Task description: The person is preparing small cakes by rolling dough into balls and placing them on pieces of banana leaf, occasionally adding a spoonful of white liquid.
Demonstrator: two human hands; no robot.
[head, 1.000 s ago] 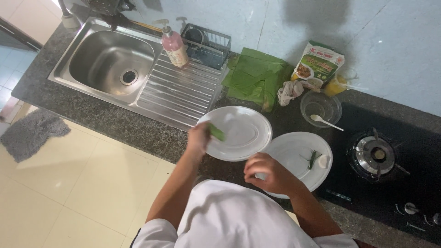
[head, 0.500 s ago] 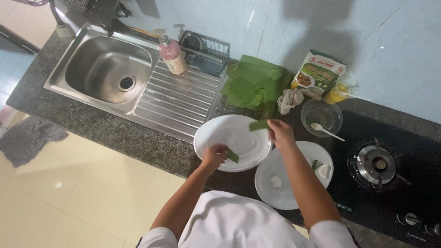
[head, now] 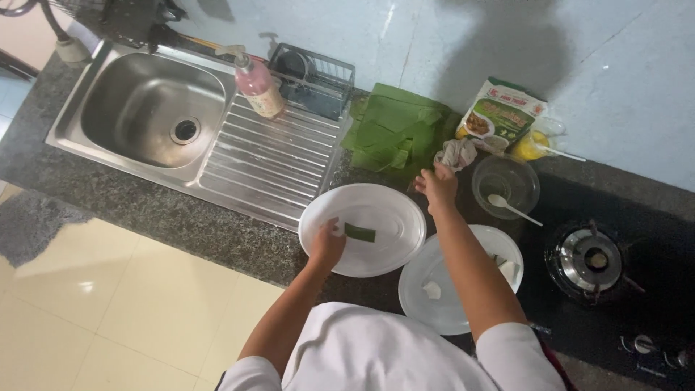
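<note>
My left hand [head: 327, 243] rests on the near rim of a white plate [head: 387, 210] and touches a small green leaf strip [head: 360, 232] lying on it. My right hand [head: 437, 185] reaches past the plate's far right edge toward a stack of green leaves [head: 391, 132] on the dark counter; its fingers are curled and what they hold is not visible. A second white plate [head: 452, 297] sits under my right forearm with small white pieces and a green bit on it.
A steel sink [head: 148, 108] with draining board lies left, with a pink soap bottle [head: 258, 83] and wire rack [head: 313, 78] behind it. A glass bowl with a spoon [head: 505, 190], a printed packet [head: 503, 116], a crumpled cloth [head: 455, 153] and a gas burner [head: 595, 262] stand right.
My right hand moved from over the plate up toward the leaf stack. My left hand set the green strip onto the white plate.
</note>
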